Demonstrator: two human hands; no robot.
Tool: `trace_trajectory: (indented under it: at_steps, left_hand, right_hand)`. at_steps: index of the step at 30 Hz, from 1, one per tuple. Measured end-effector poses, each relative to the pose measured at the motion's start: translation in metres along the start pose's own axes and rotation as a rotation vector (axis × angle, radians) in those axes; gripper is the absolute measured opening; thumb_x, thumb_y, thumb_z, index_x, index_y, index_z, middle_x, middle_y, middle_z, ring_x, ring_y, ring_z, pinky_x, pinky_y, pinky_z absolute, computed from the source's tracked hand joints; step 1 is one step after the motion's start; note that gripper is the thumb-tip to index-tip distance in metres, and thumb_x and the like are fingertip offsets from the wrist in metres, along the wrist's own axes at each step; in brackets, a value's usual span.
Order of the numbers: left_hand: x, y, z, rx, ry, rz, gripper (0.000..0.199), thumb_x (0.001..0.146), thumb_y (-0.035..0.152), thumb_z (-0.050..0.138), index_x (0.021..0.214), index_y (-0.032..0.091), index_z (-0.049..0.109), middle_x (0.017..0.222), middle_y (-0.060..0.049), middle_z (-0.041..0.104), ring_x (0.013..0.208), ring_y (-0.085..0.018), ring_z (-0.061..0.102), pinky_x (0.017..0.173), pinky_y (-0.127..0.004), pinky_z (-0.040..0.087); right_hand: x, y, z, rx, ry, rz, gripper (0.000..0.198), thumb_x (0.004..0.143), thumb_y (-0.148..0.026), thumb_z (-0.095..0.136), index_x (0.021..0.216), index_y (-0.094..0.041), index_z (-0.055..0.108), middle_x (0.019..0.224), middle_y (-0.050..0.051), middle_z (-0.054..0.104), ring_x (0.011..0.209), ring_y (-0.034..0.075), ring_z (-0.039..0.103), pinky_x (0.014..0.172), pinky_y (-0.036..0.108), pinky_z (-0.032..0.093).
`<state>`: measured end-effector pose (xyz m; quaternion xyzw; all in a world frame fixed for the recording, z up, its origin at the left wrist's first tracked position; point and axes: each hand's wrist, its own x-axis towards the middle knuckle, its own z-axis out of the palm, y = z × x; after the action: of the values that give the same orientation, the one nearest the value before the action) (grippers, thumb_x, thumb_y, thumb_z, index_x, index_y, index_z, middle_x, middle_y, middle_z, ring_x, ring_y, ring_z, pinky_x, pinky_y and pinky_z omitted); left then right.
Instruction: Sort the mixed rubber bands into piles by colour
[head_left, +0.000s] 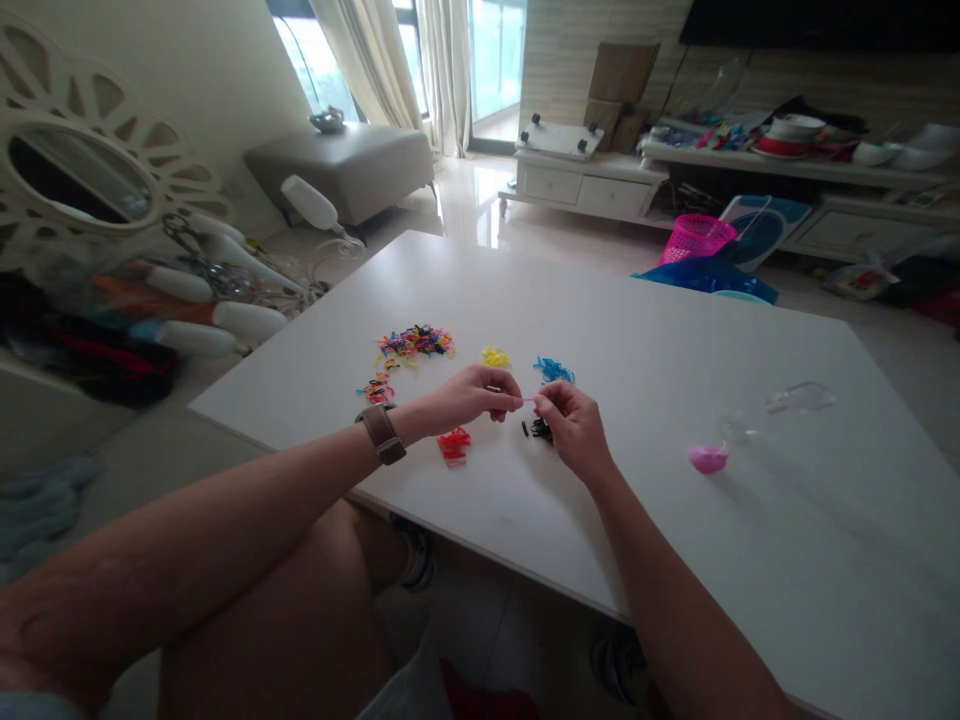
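Note:
Between my fingertips a small pink rubber band (pixel 529 400) is stretched, pinched on one side by my left hand (pixel 480 393) and on the other by my right hand (pixel 571 420). Beneath and around them lie piles of small rubber bands on the white table (pixel 720 350). A yellow pile (pixel 495 357) and a blue pile (pixel 553 370) sit beyond my hands. The red pile (pixel 454 447) is nearer me, below my left wrist. My right hand partly hides a black pile (pixel 541 430). A mixed-colour pile (pixel 416 341) lies at the far left, with loose bands (pixel 377 388) trailing from it.
To the right on the table are a knotted pink balloon-like object (pixel 709 458) and clear plastic pieces (pixel 799 397). A lamp with white shades (pixel 247 320) stands against the left edge. Beyond the far edge are a pink basket (pixel 697 240) and blue plastic (pixel 709 277).

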<state>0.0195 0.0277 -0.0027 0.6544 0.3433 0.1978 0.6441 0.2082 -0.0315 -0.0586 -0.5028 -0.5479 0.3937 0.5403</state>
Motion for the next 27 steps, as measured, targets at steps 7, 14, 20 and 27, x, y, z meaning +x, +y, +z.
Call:
trace_trajectory:
  at_steps: [7,14,20,27]
  left_hand:
    - [0.0,-0.005,-0.004,-0.021,0.015,0.003,0.021,0.078,0.033,0.073,0.081,0.013,0.067,0.065,0.0,0.059,0.062,-0.01,0.053,0.06,-0.023,0.037]
    - [-0.004,-0.009,-0.002,-0.008,-0.014,-0.032,0.026,0.077,0.037,0.076,0.08,0.013,0.069,0.065,0.0,0.059,0.061,-0.01,0.052,0.056,-0.022,0.036]
    - [-0.002,-0.014,0.002,-0.339,0.005,-0.186,0.015,0.077,0.021,0.076,0.084,0.009,0.071,0.073,-0.004,0.064,0.061,-0.008,0.053,0.058,-0.021,0.042]
    - [0.001,-0.017,-0.007,-0.726,0.131,-0.387,0.018,0.087,0.009,0.053,0.095,0.004,0.068,0.085,-0.015,0.07,0.074,-0.016,0.069,0.077,-0.025,0.057]
  right_hand:
    - [0.003,-0.004,-0.004,0.112,0.185,-0.004,0.019,0.083,-0.038,0.069,0.081,-0.019,0.065,0.071,-0.001,0.062,0.067,0.014,0.059,0.067,0.028,0.049]
    - [-0.004,0.003,0.01,0.079,-0.077,0.029,0.02,0.079,-0.037,0.076,0.086,-0.019,0.071,0.078,0.003,0.069,0.072,0.016,0.063,0.066,0.027,0.05]
    - [0.002,0.011,0.004,0.065,-0.015,0.038,0.02,0.081,-0.039,0.073,0.081,-0.019,0.07,0.072,0.002,0.069,0.067,0.016,0.064,0.064,0.028,0.051]
    - [0.009,0.018,-0.001,0.024,0.119,0.016,0.017,0.078,-0.035,0.074,0.082,-0.019,0.07,0.076,0.002,0.07,0.07,0.016,0.065,0.069,0.029,0.053]
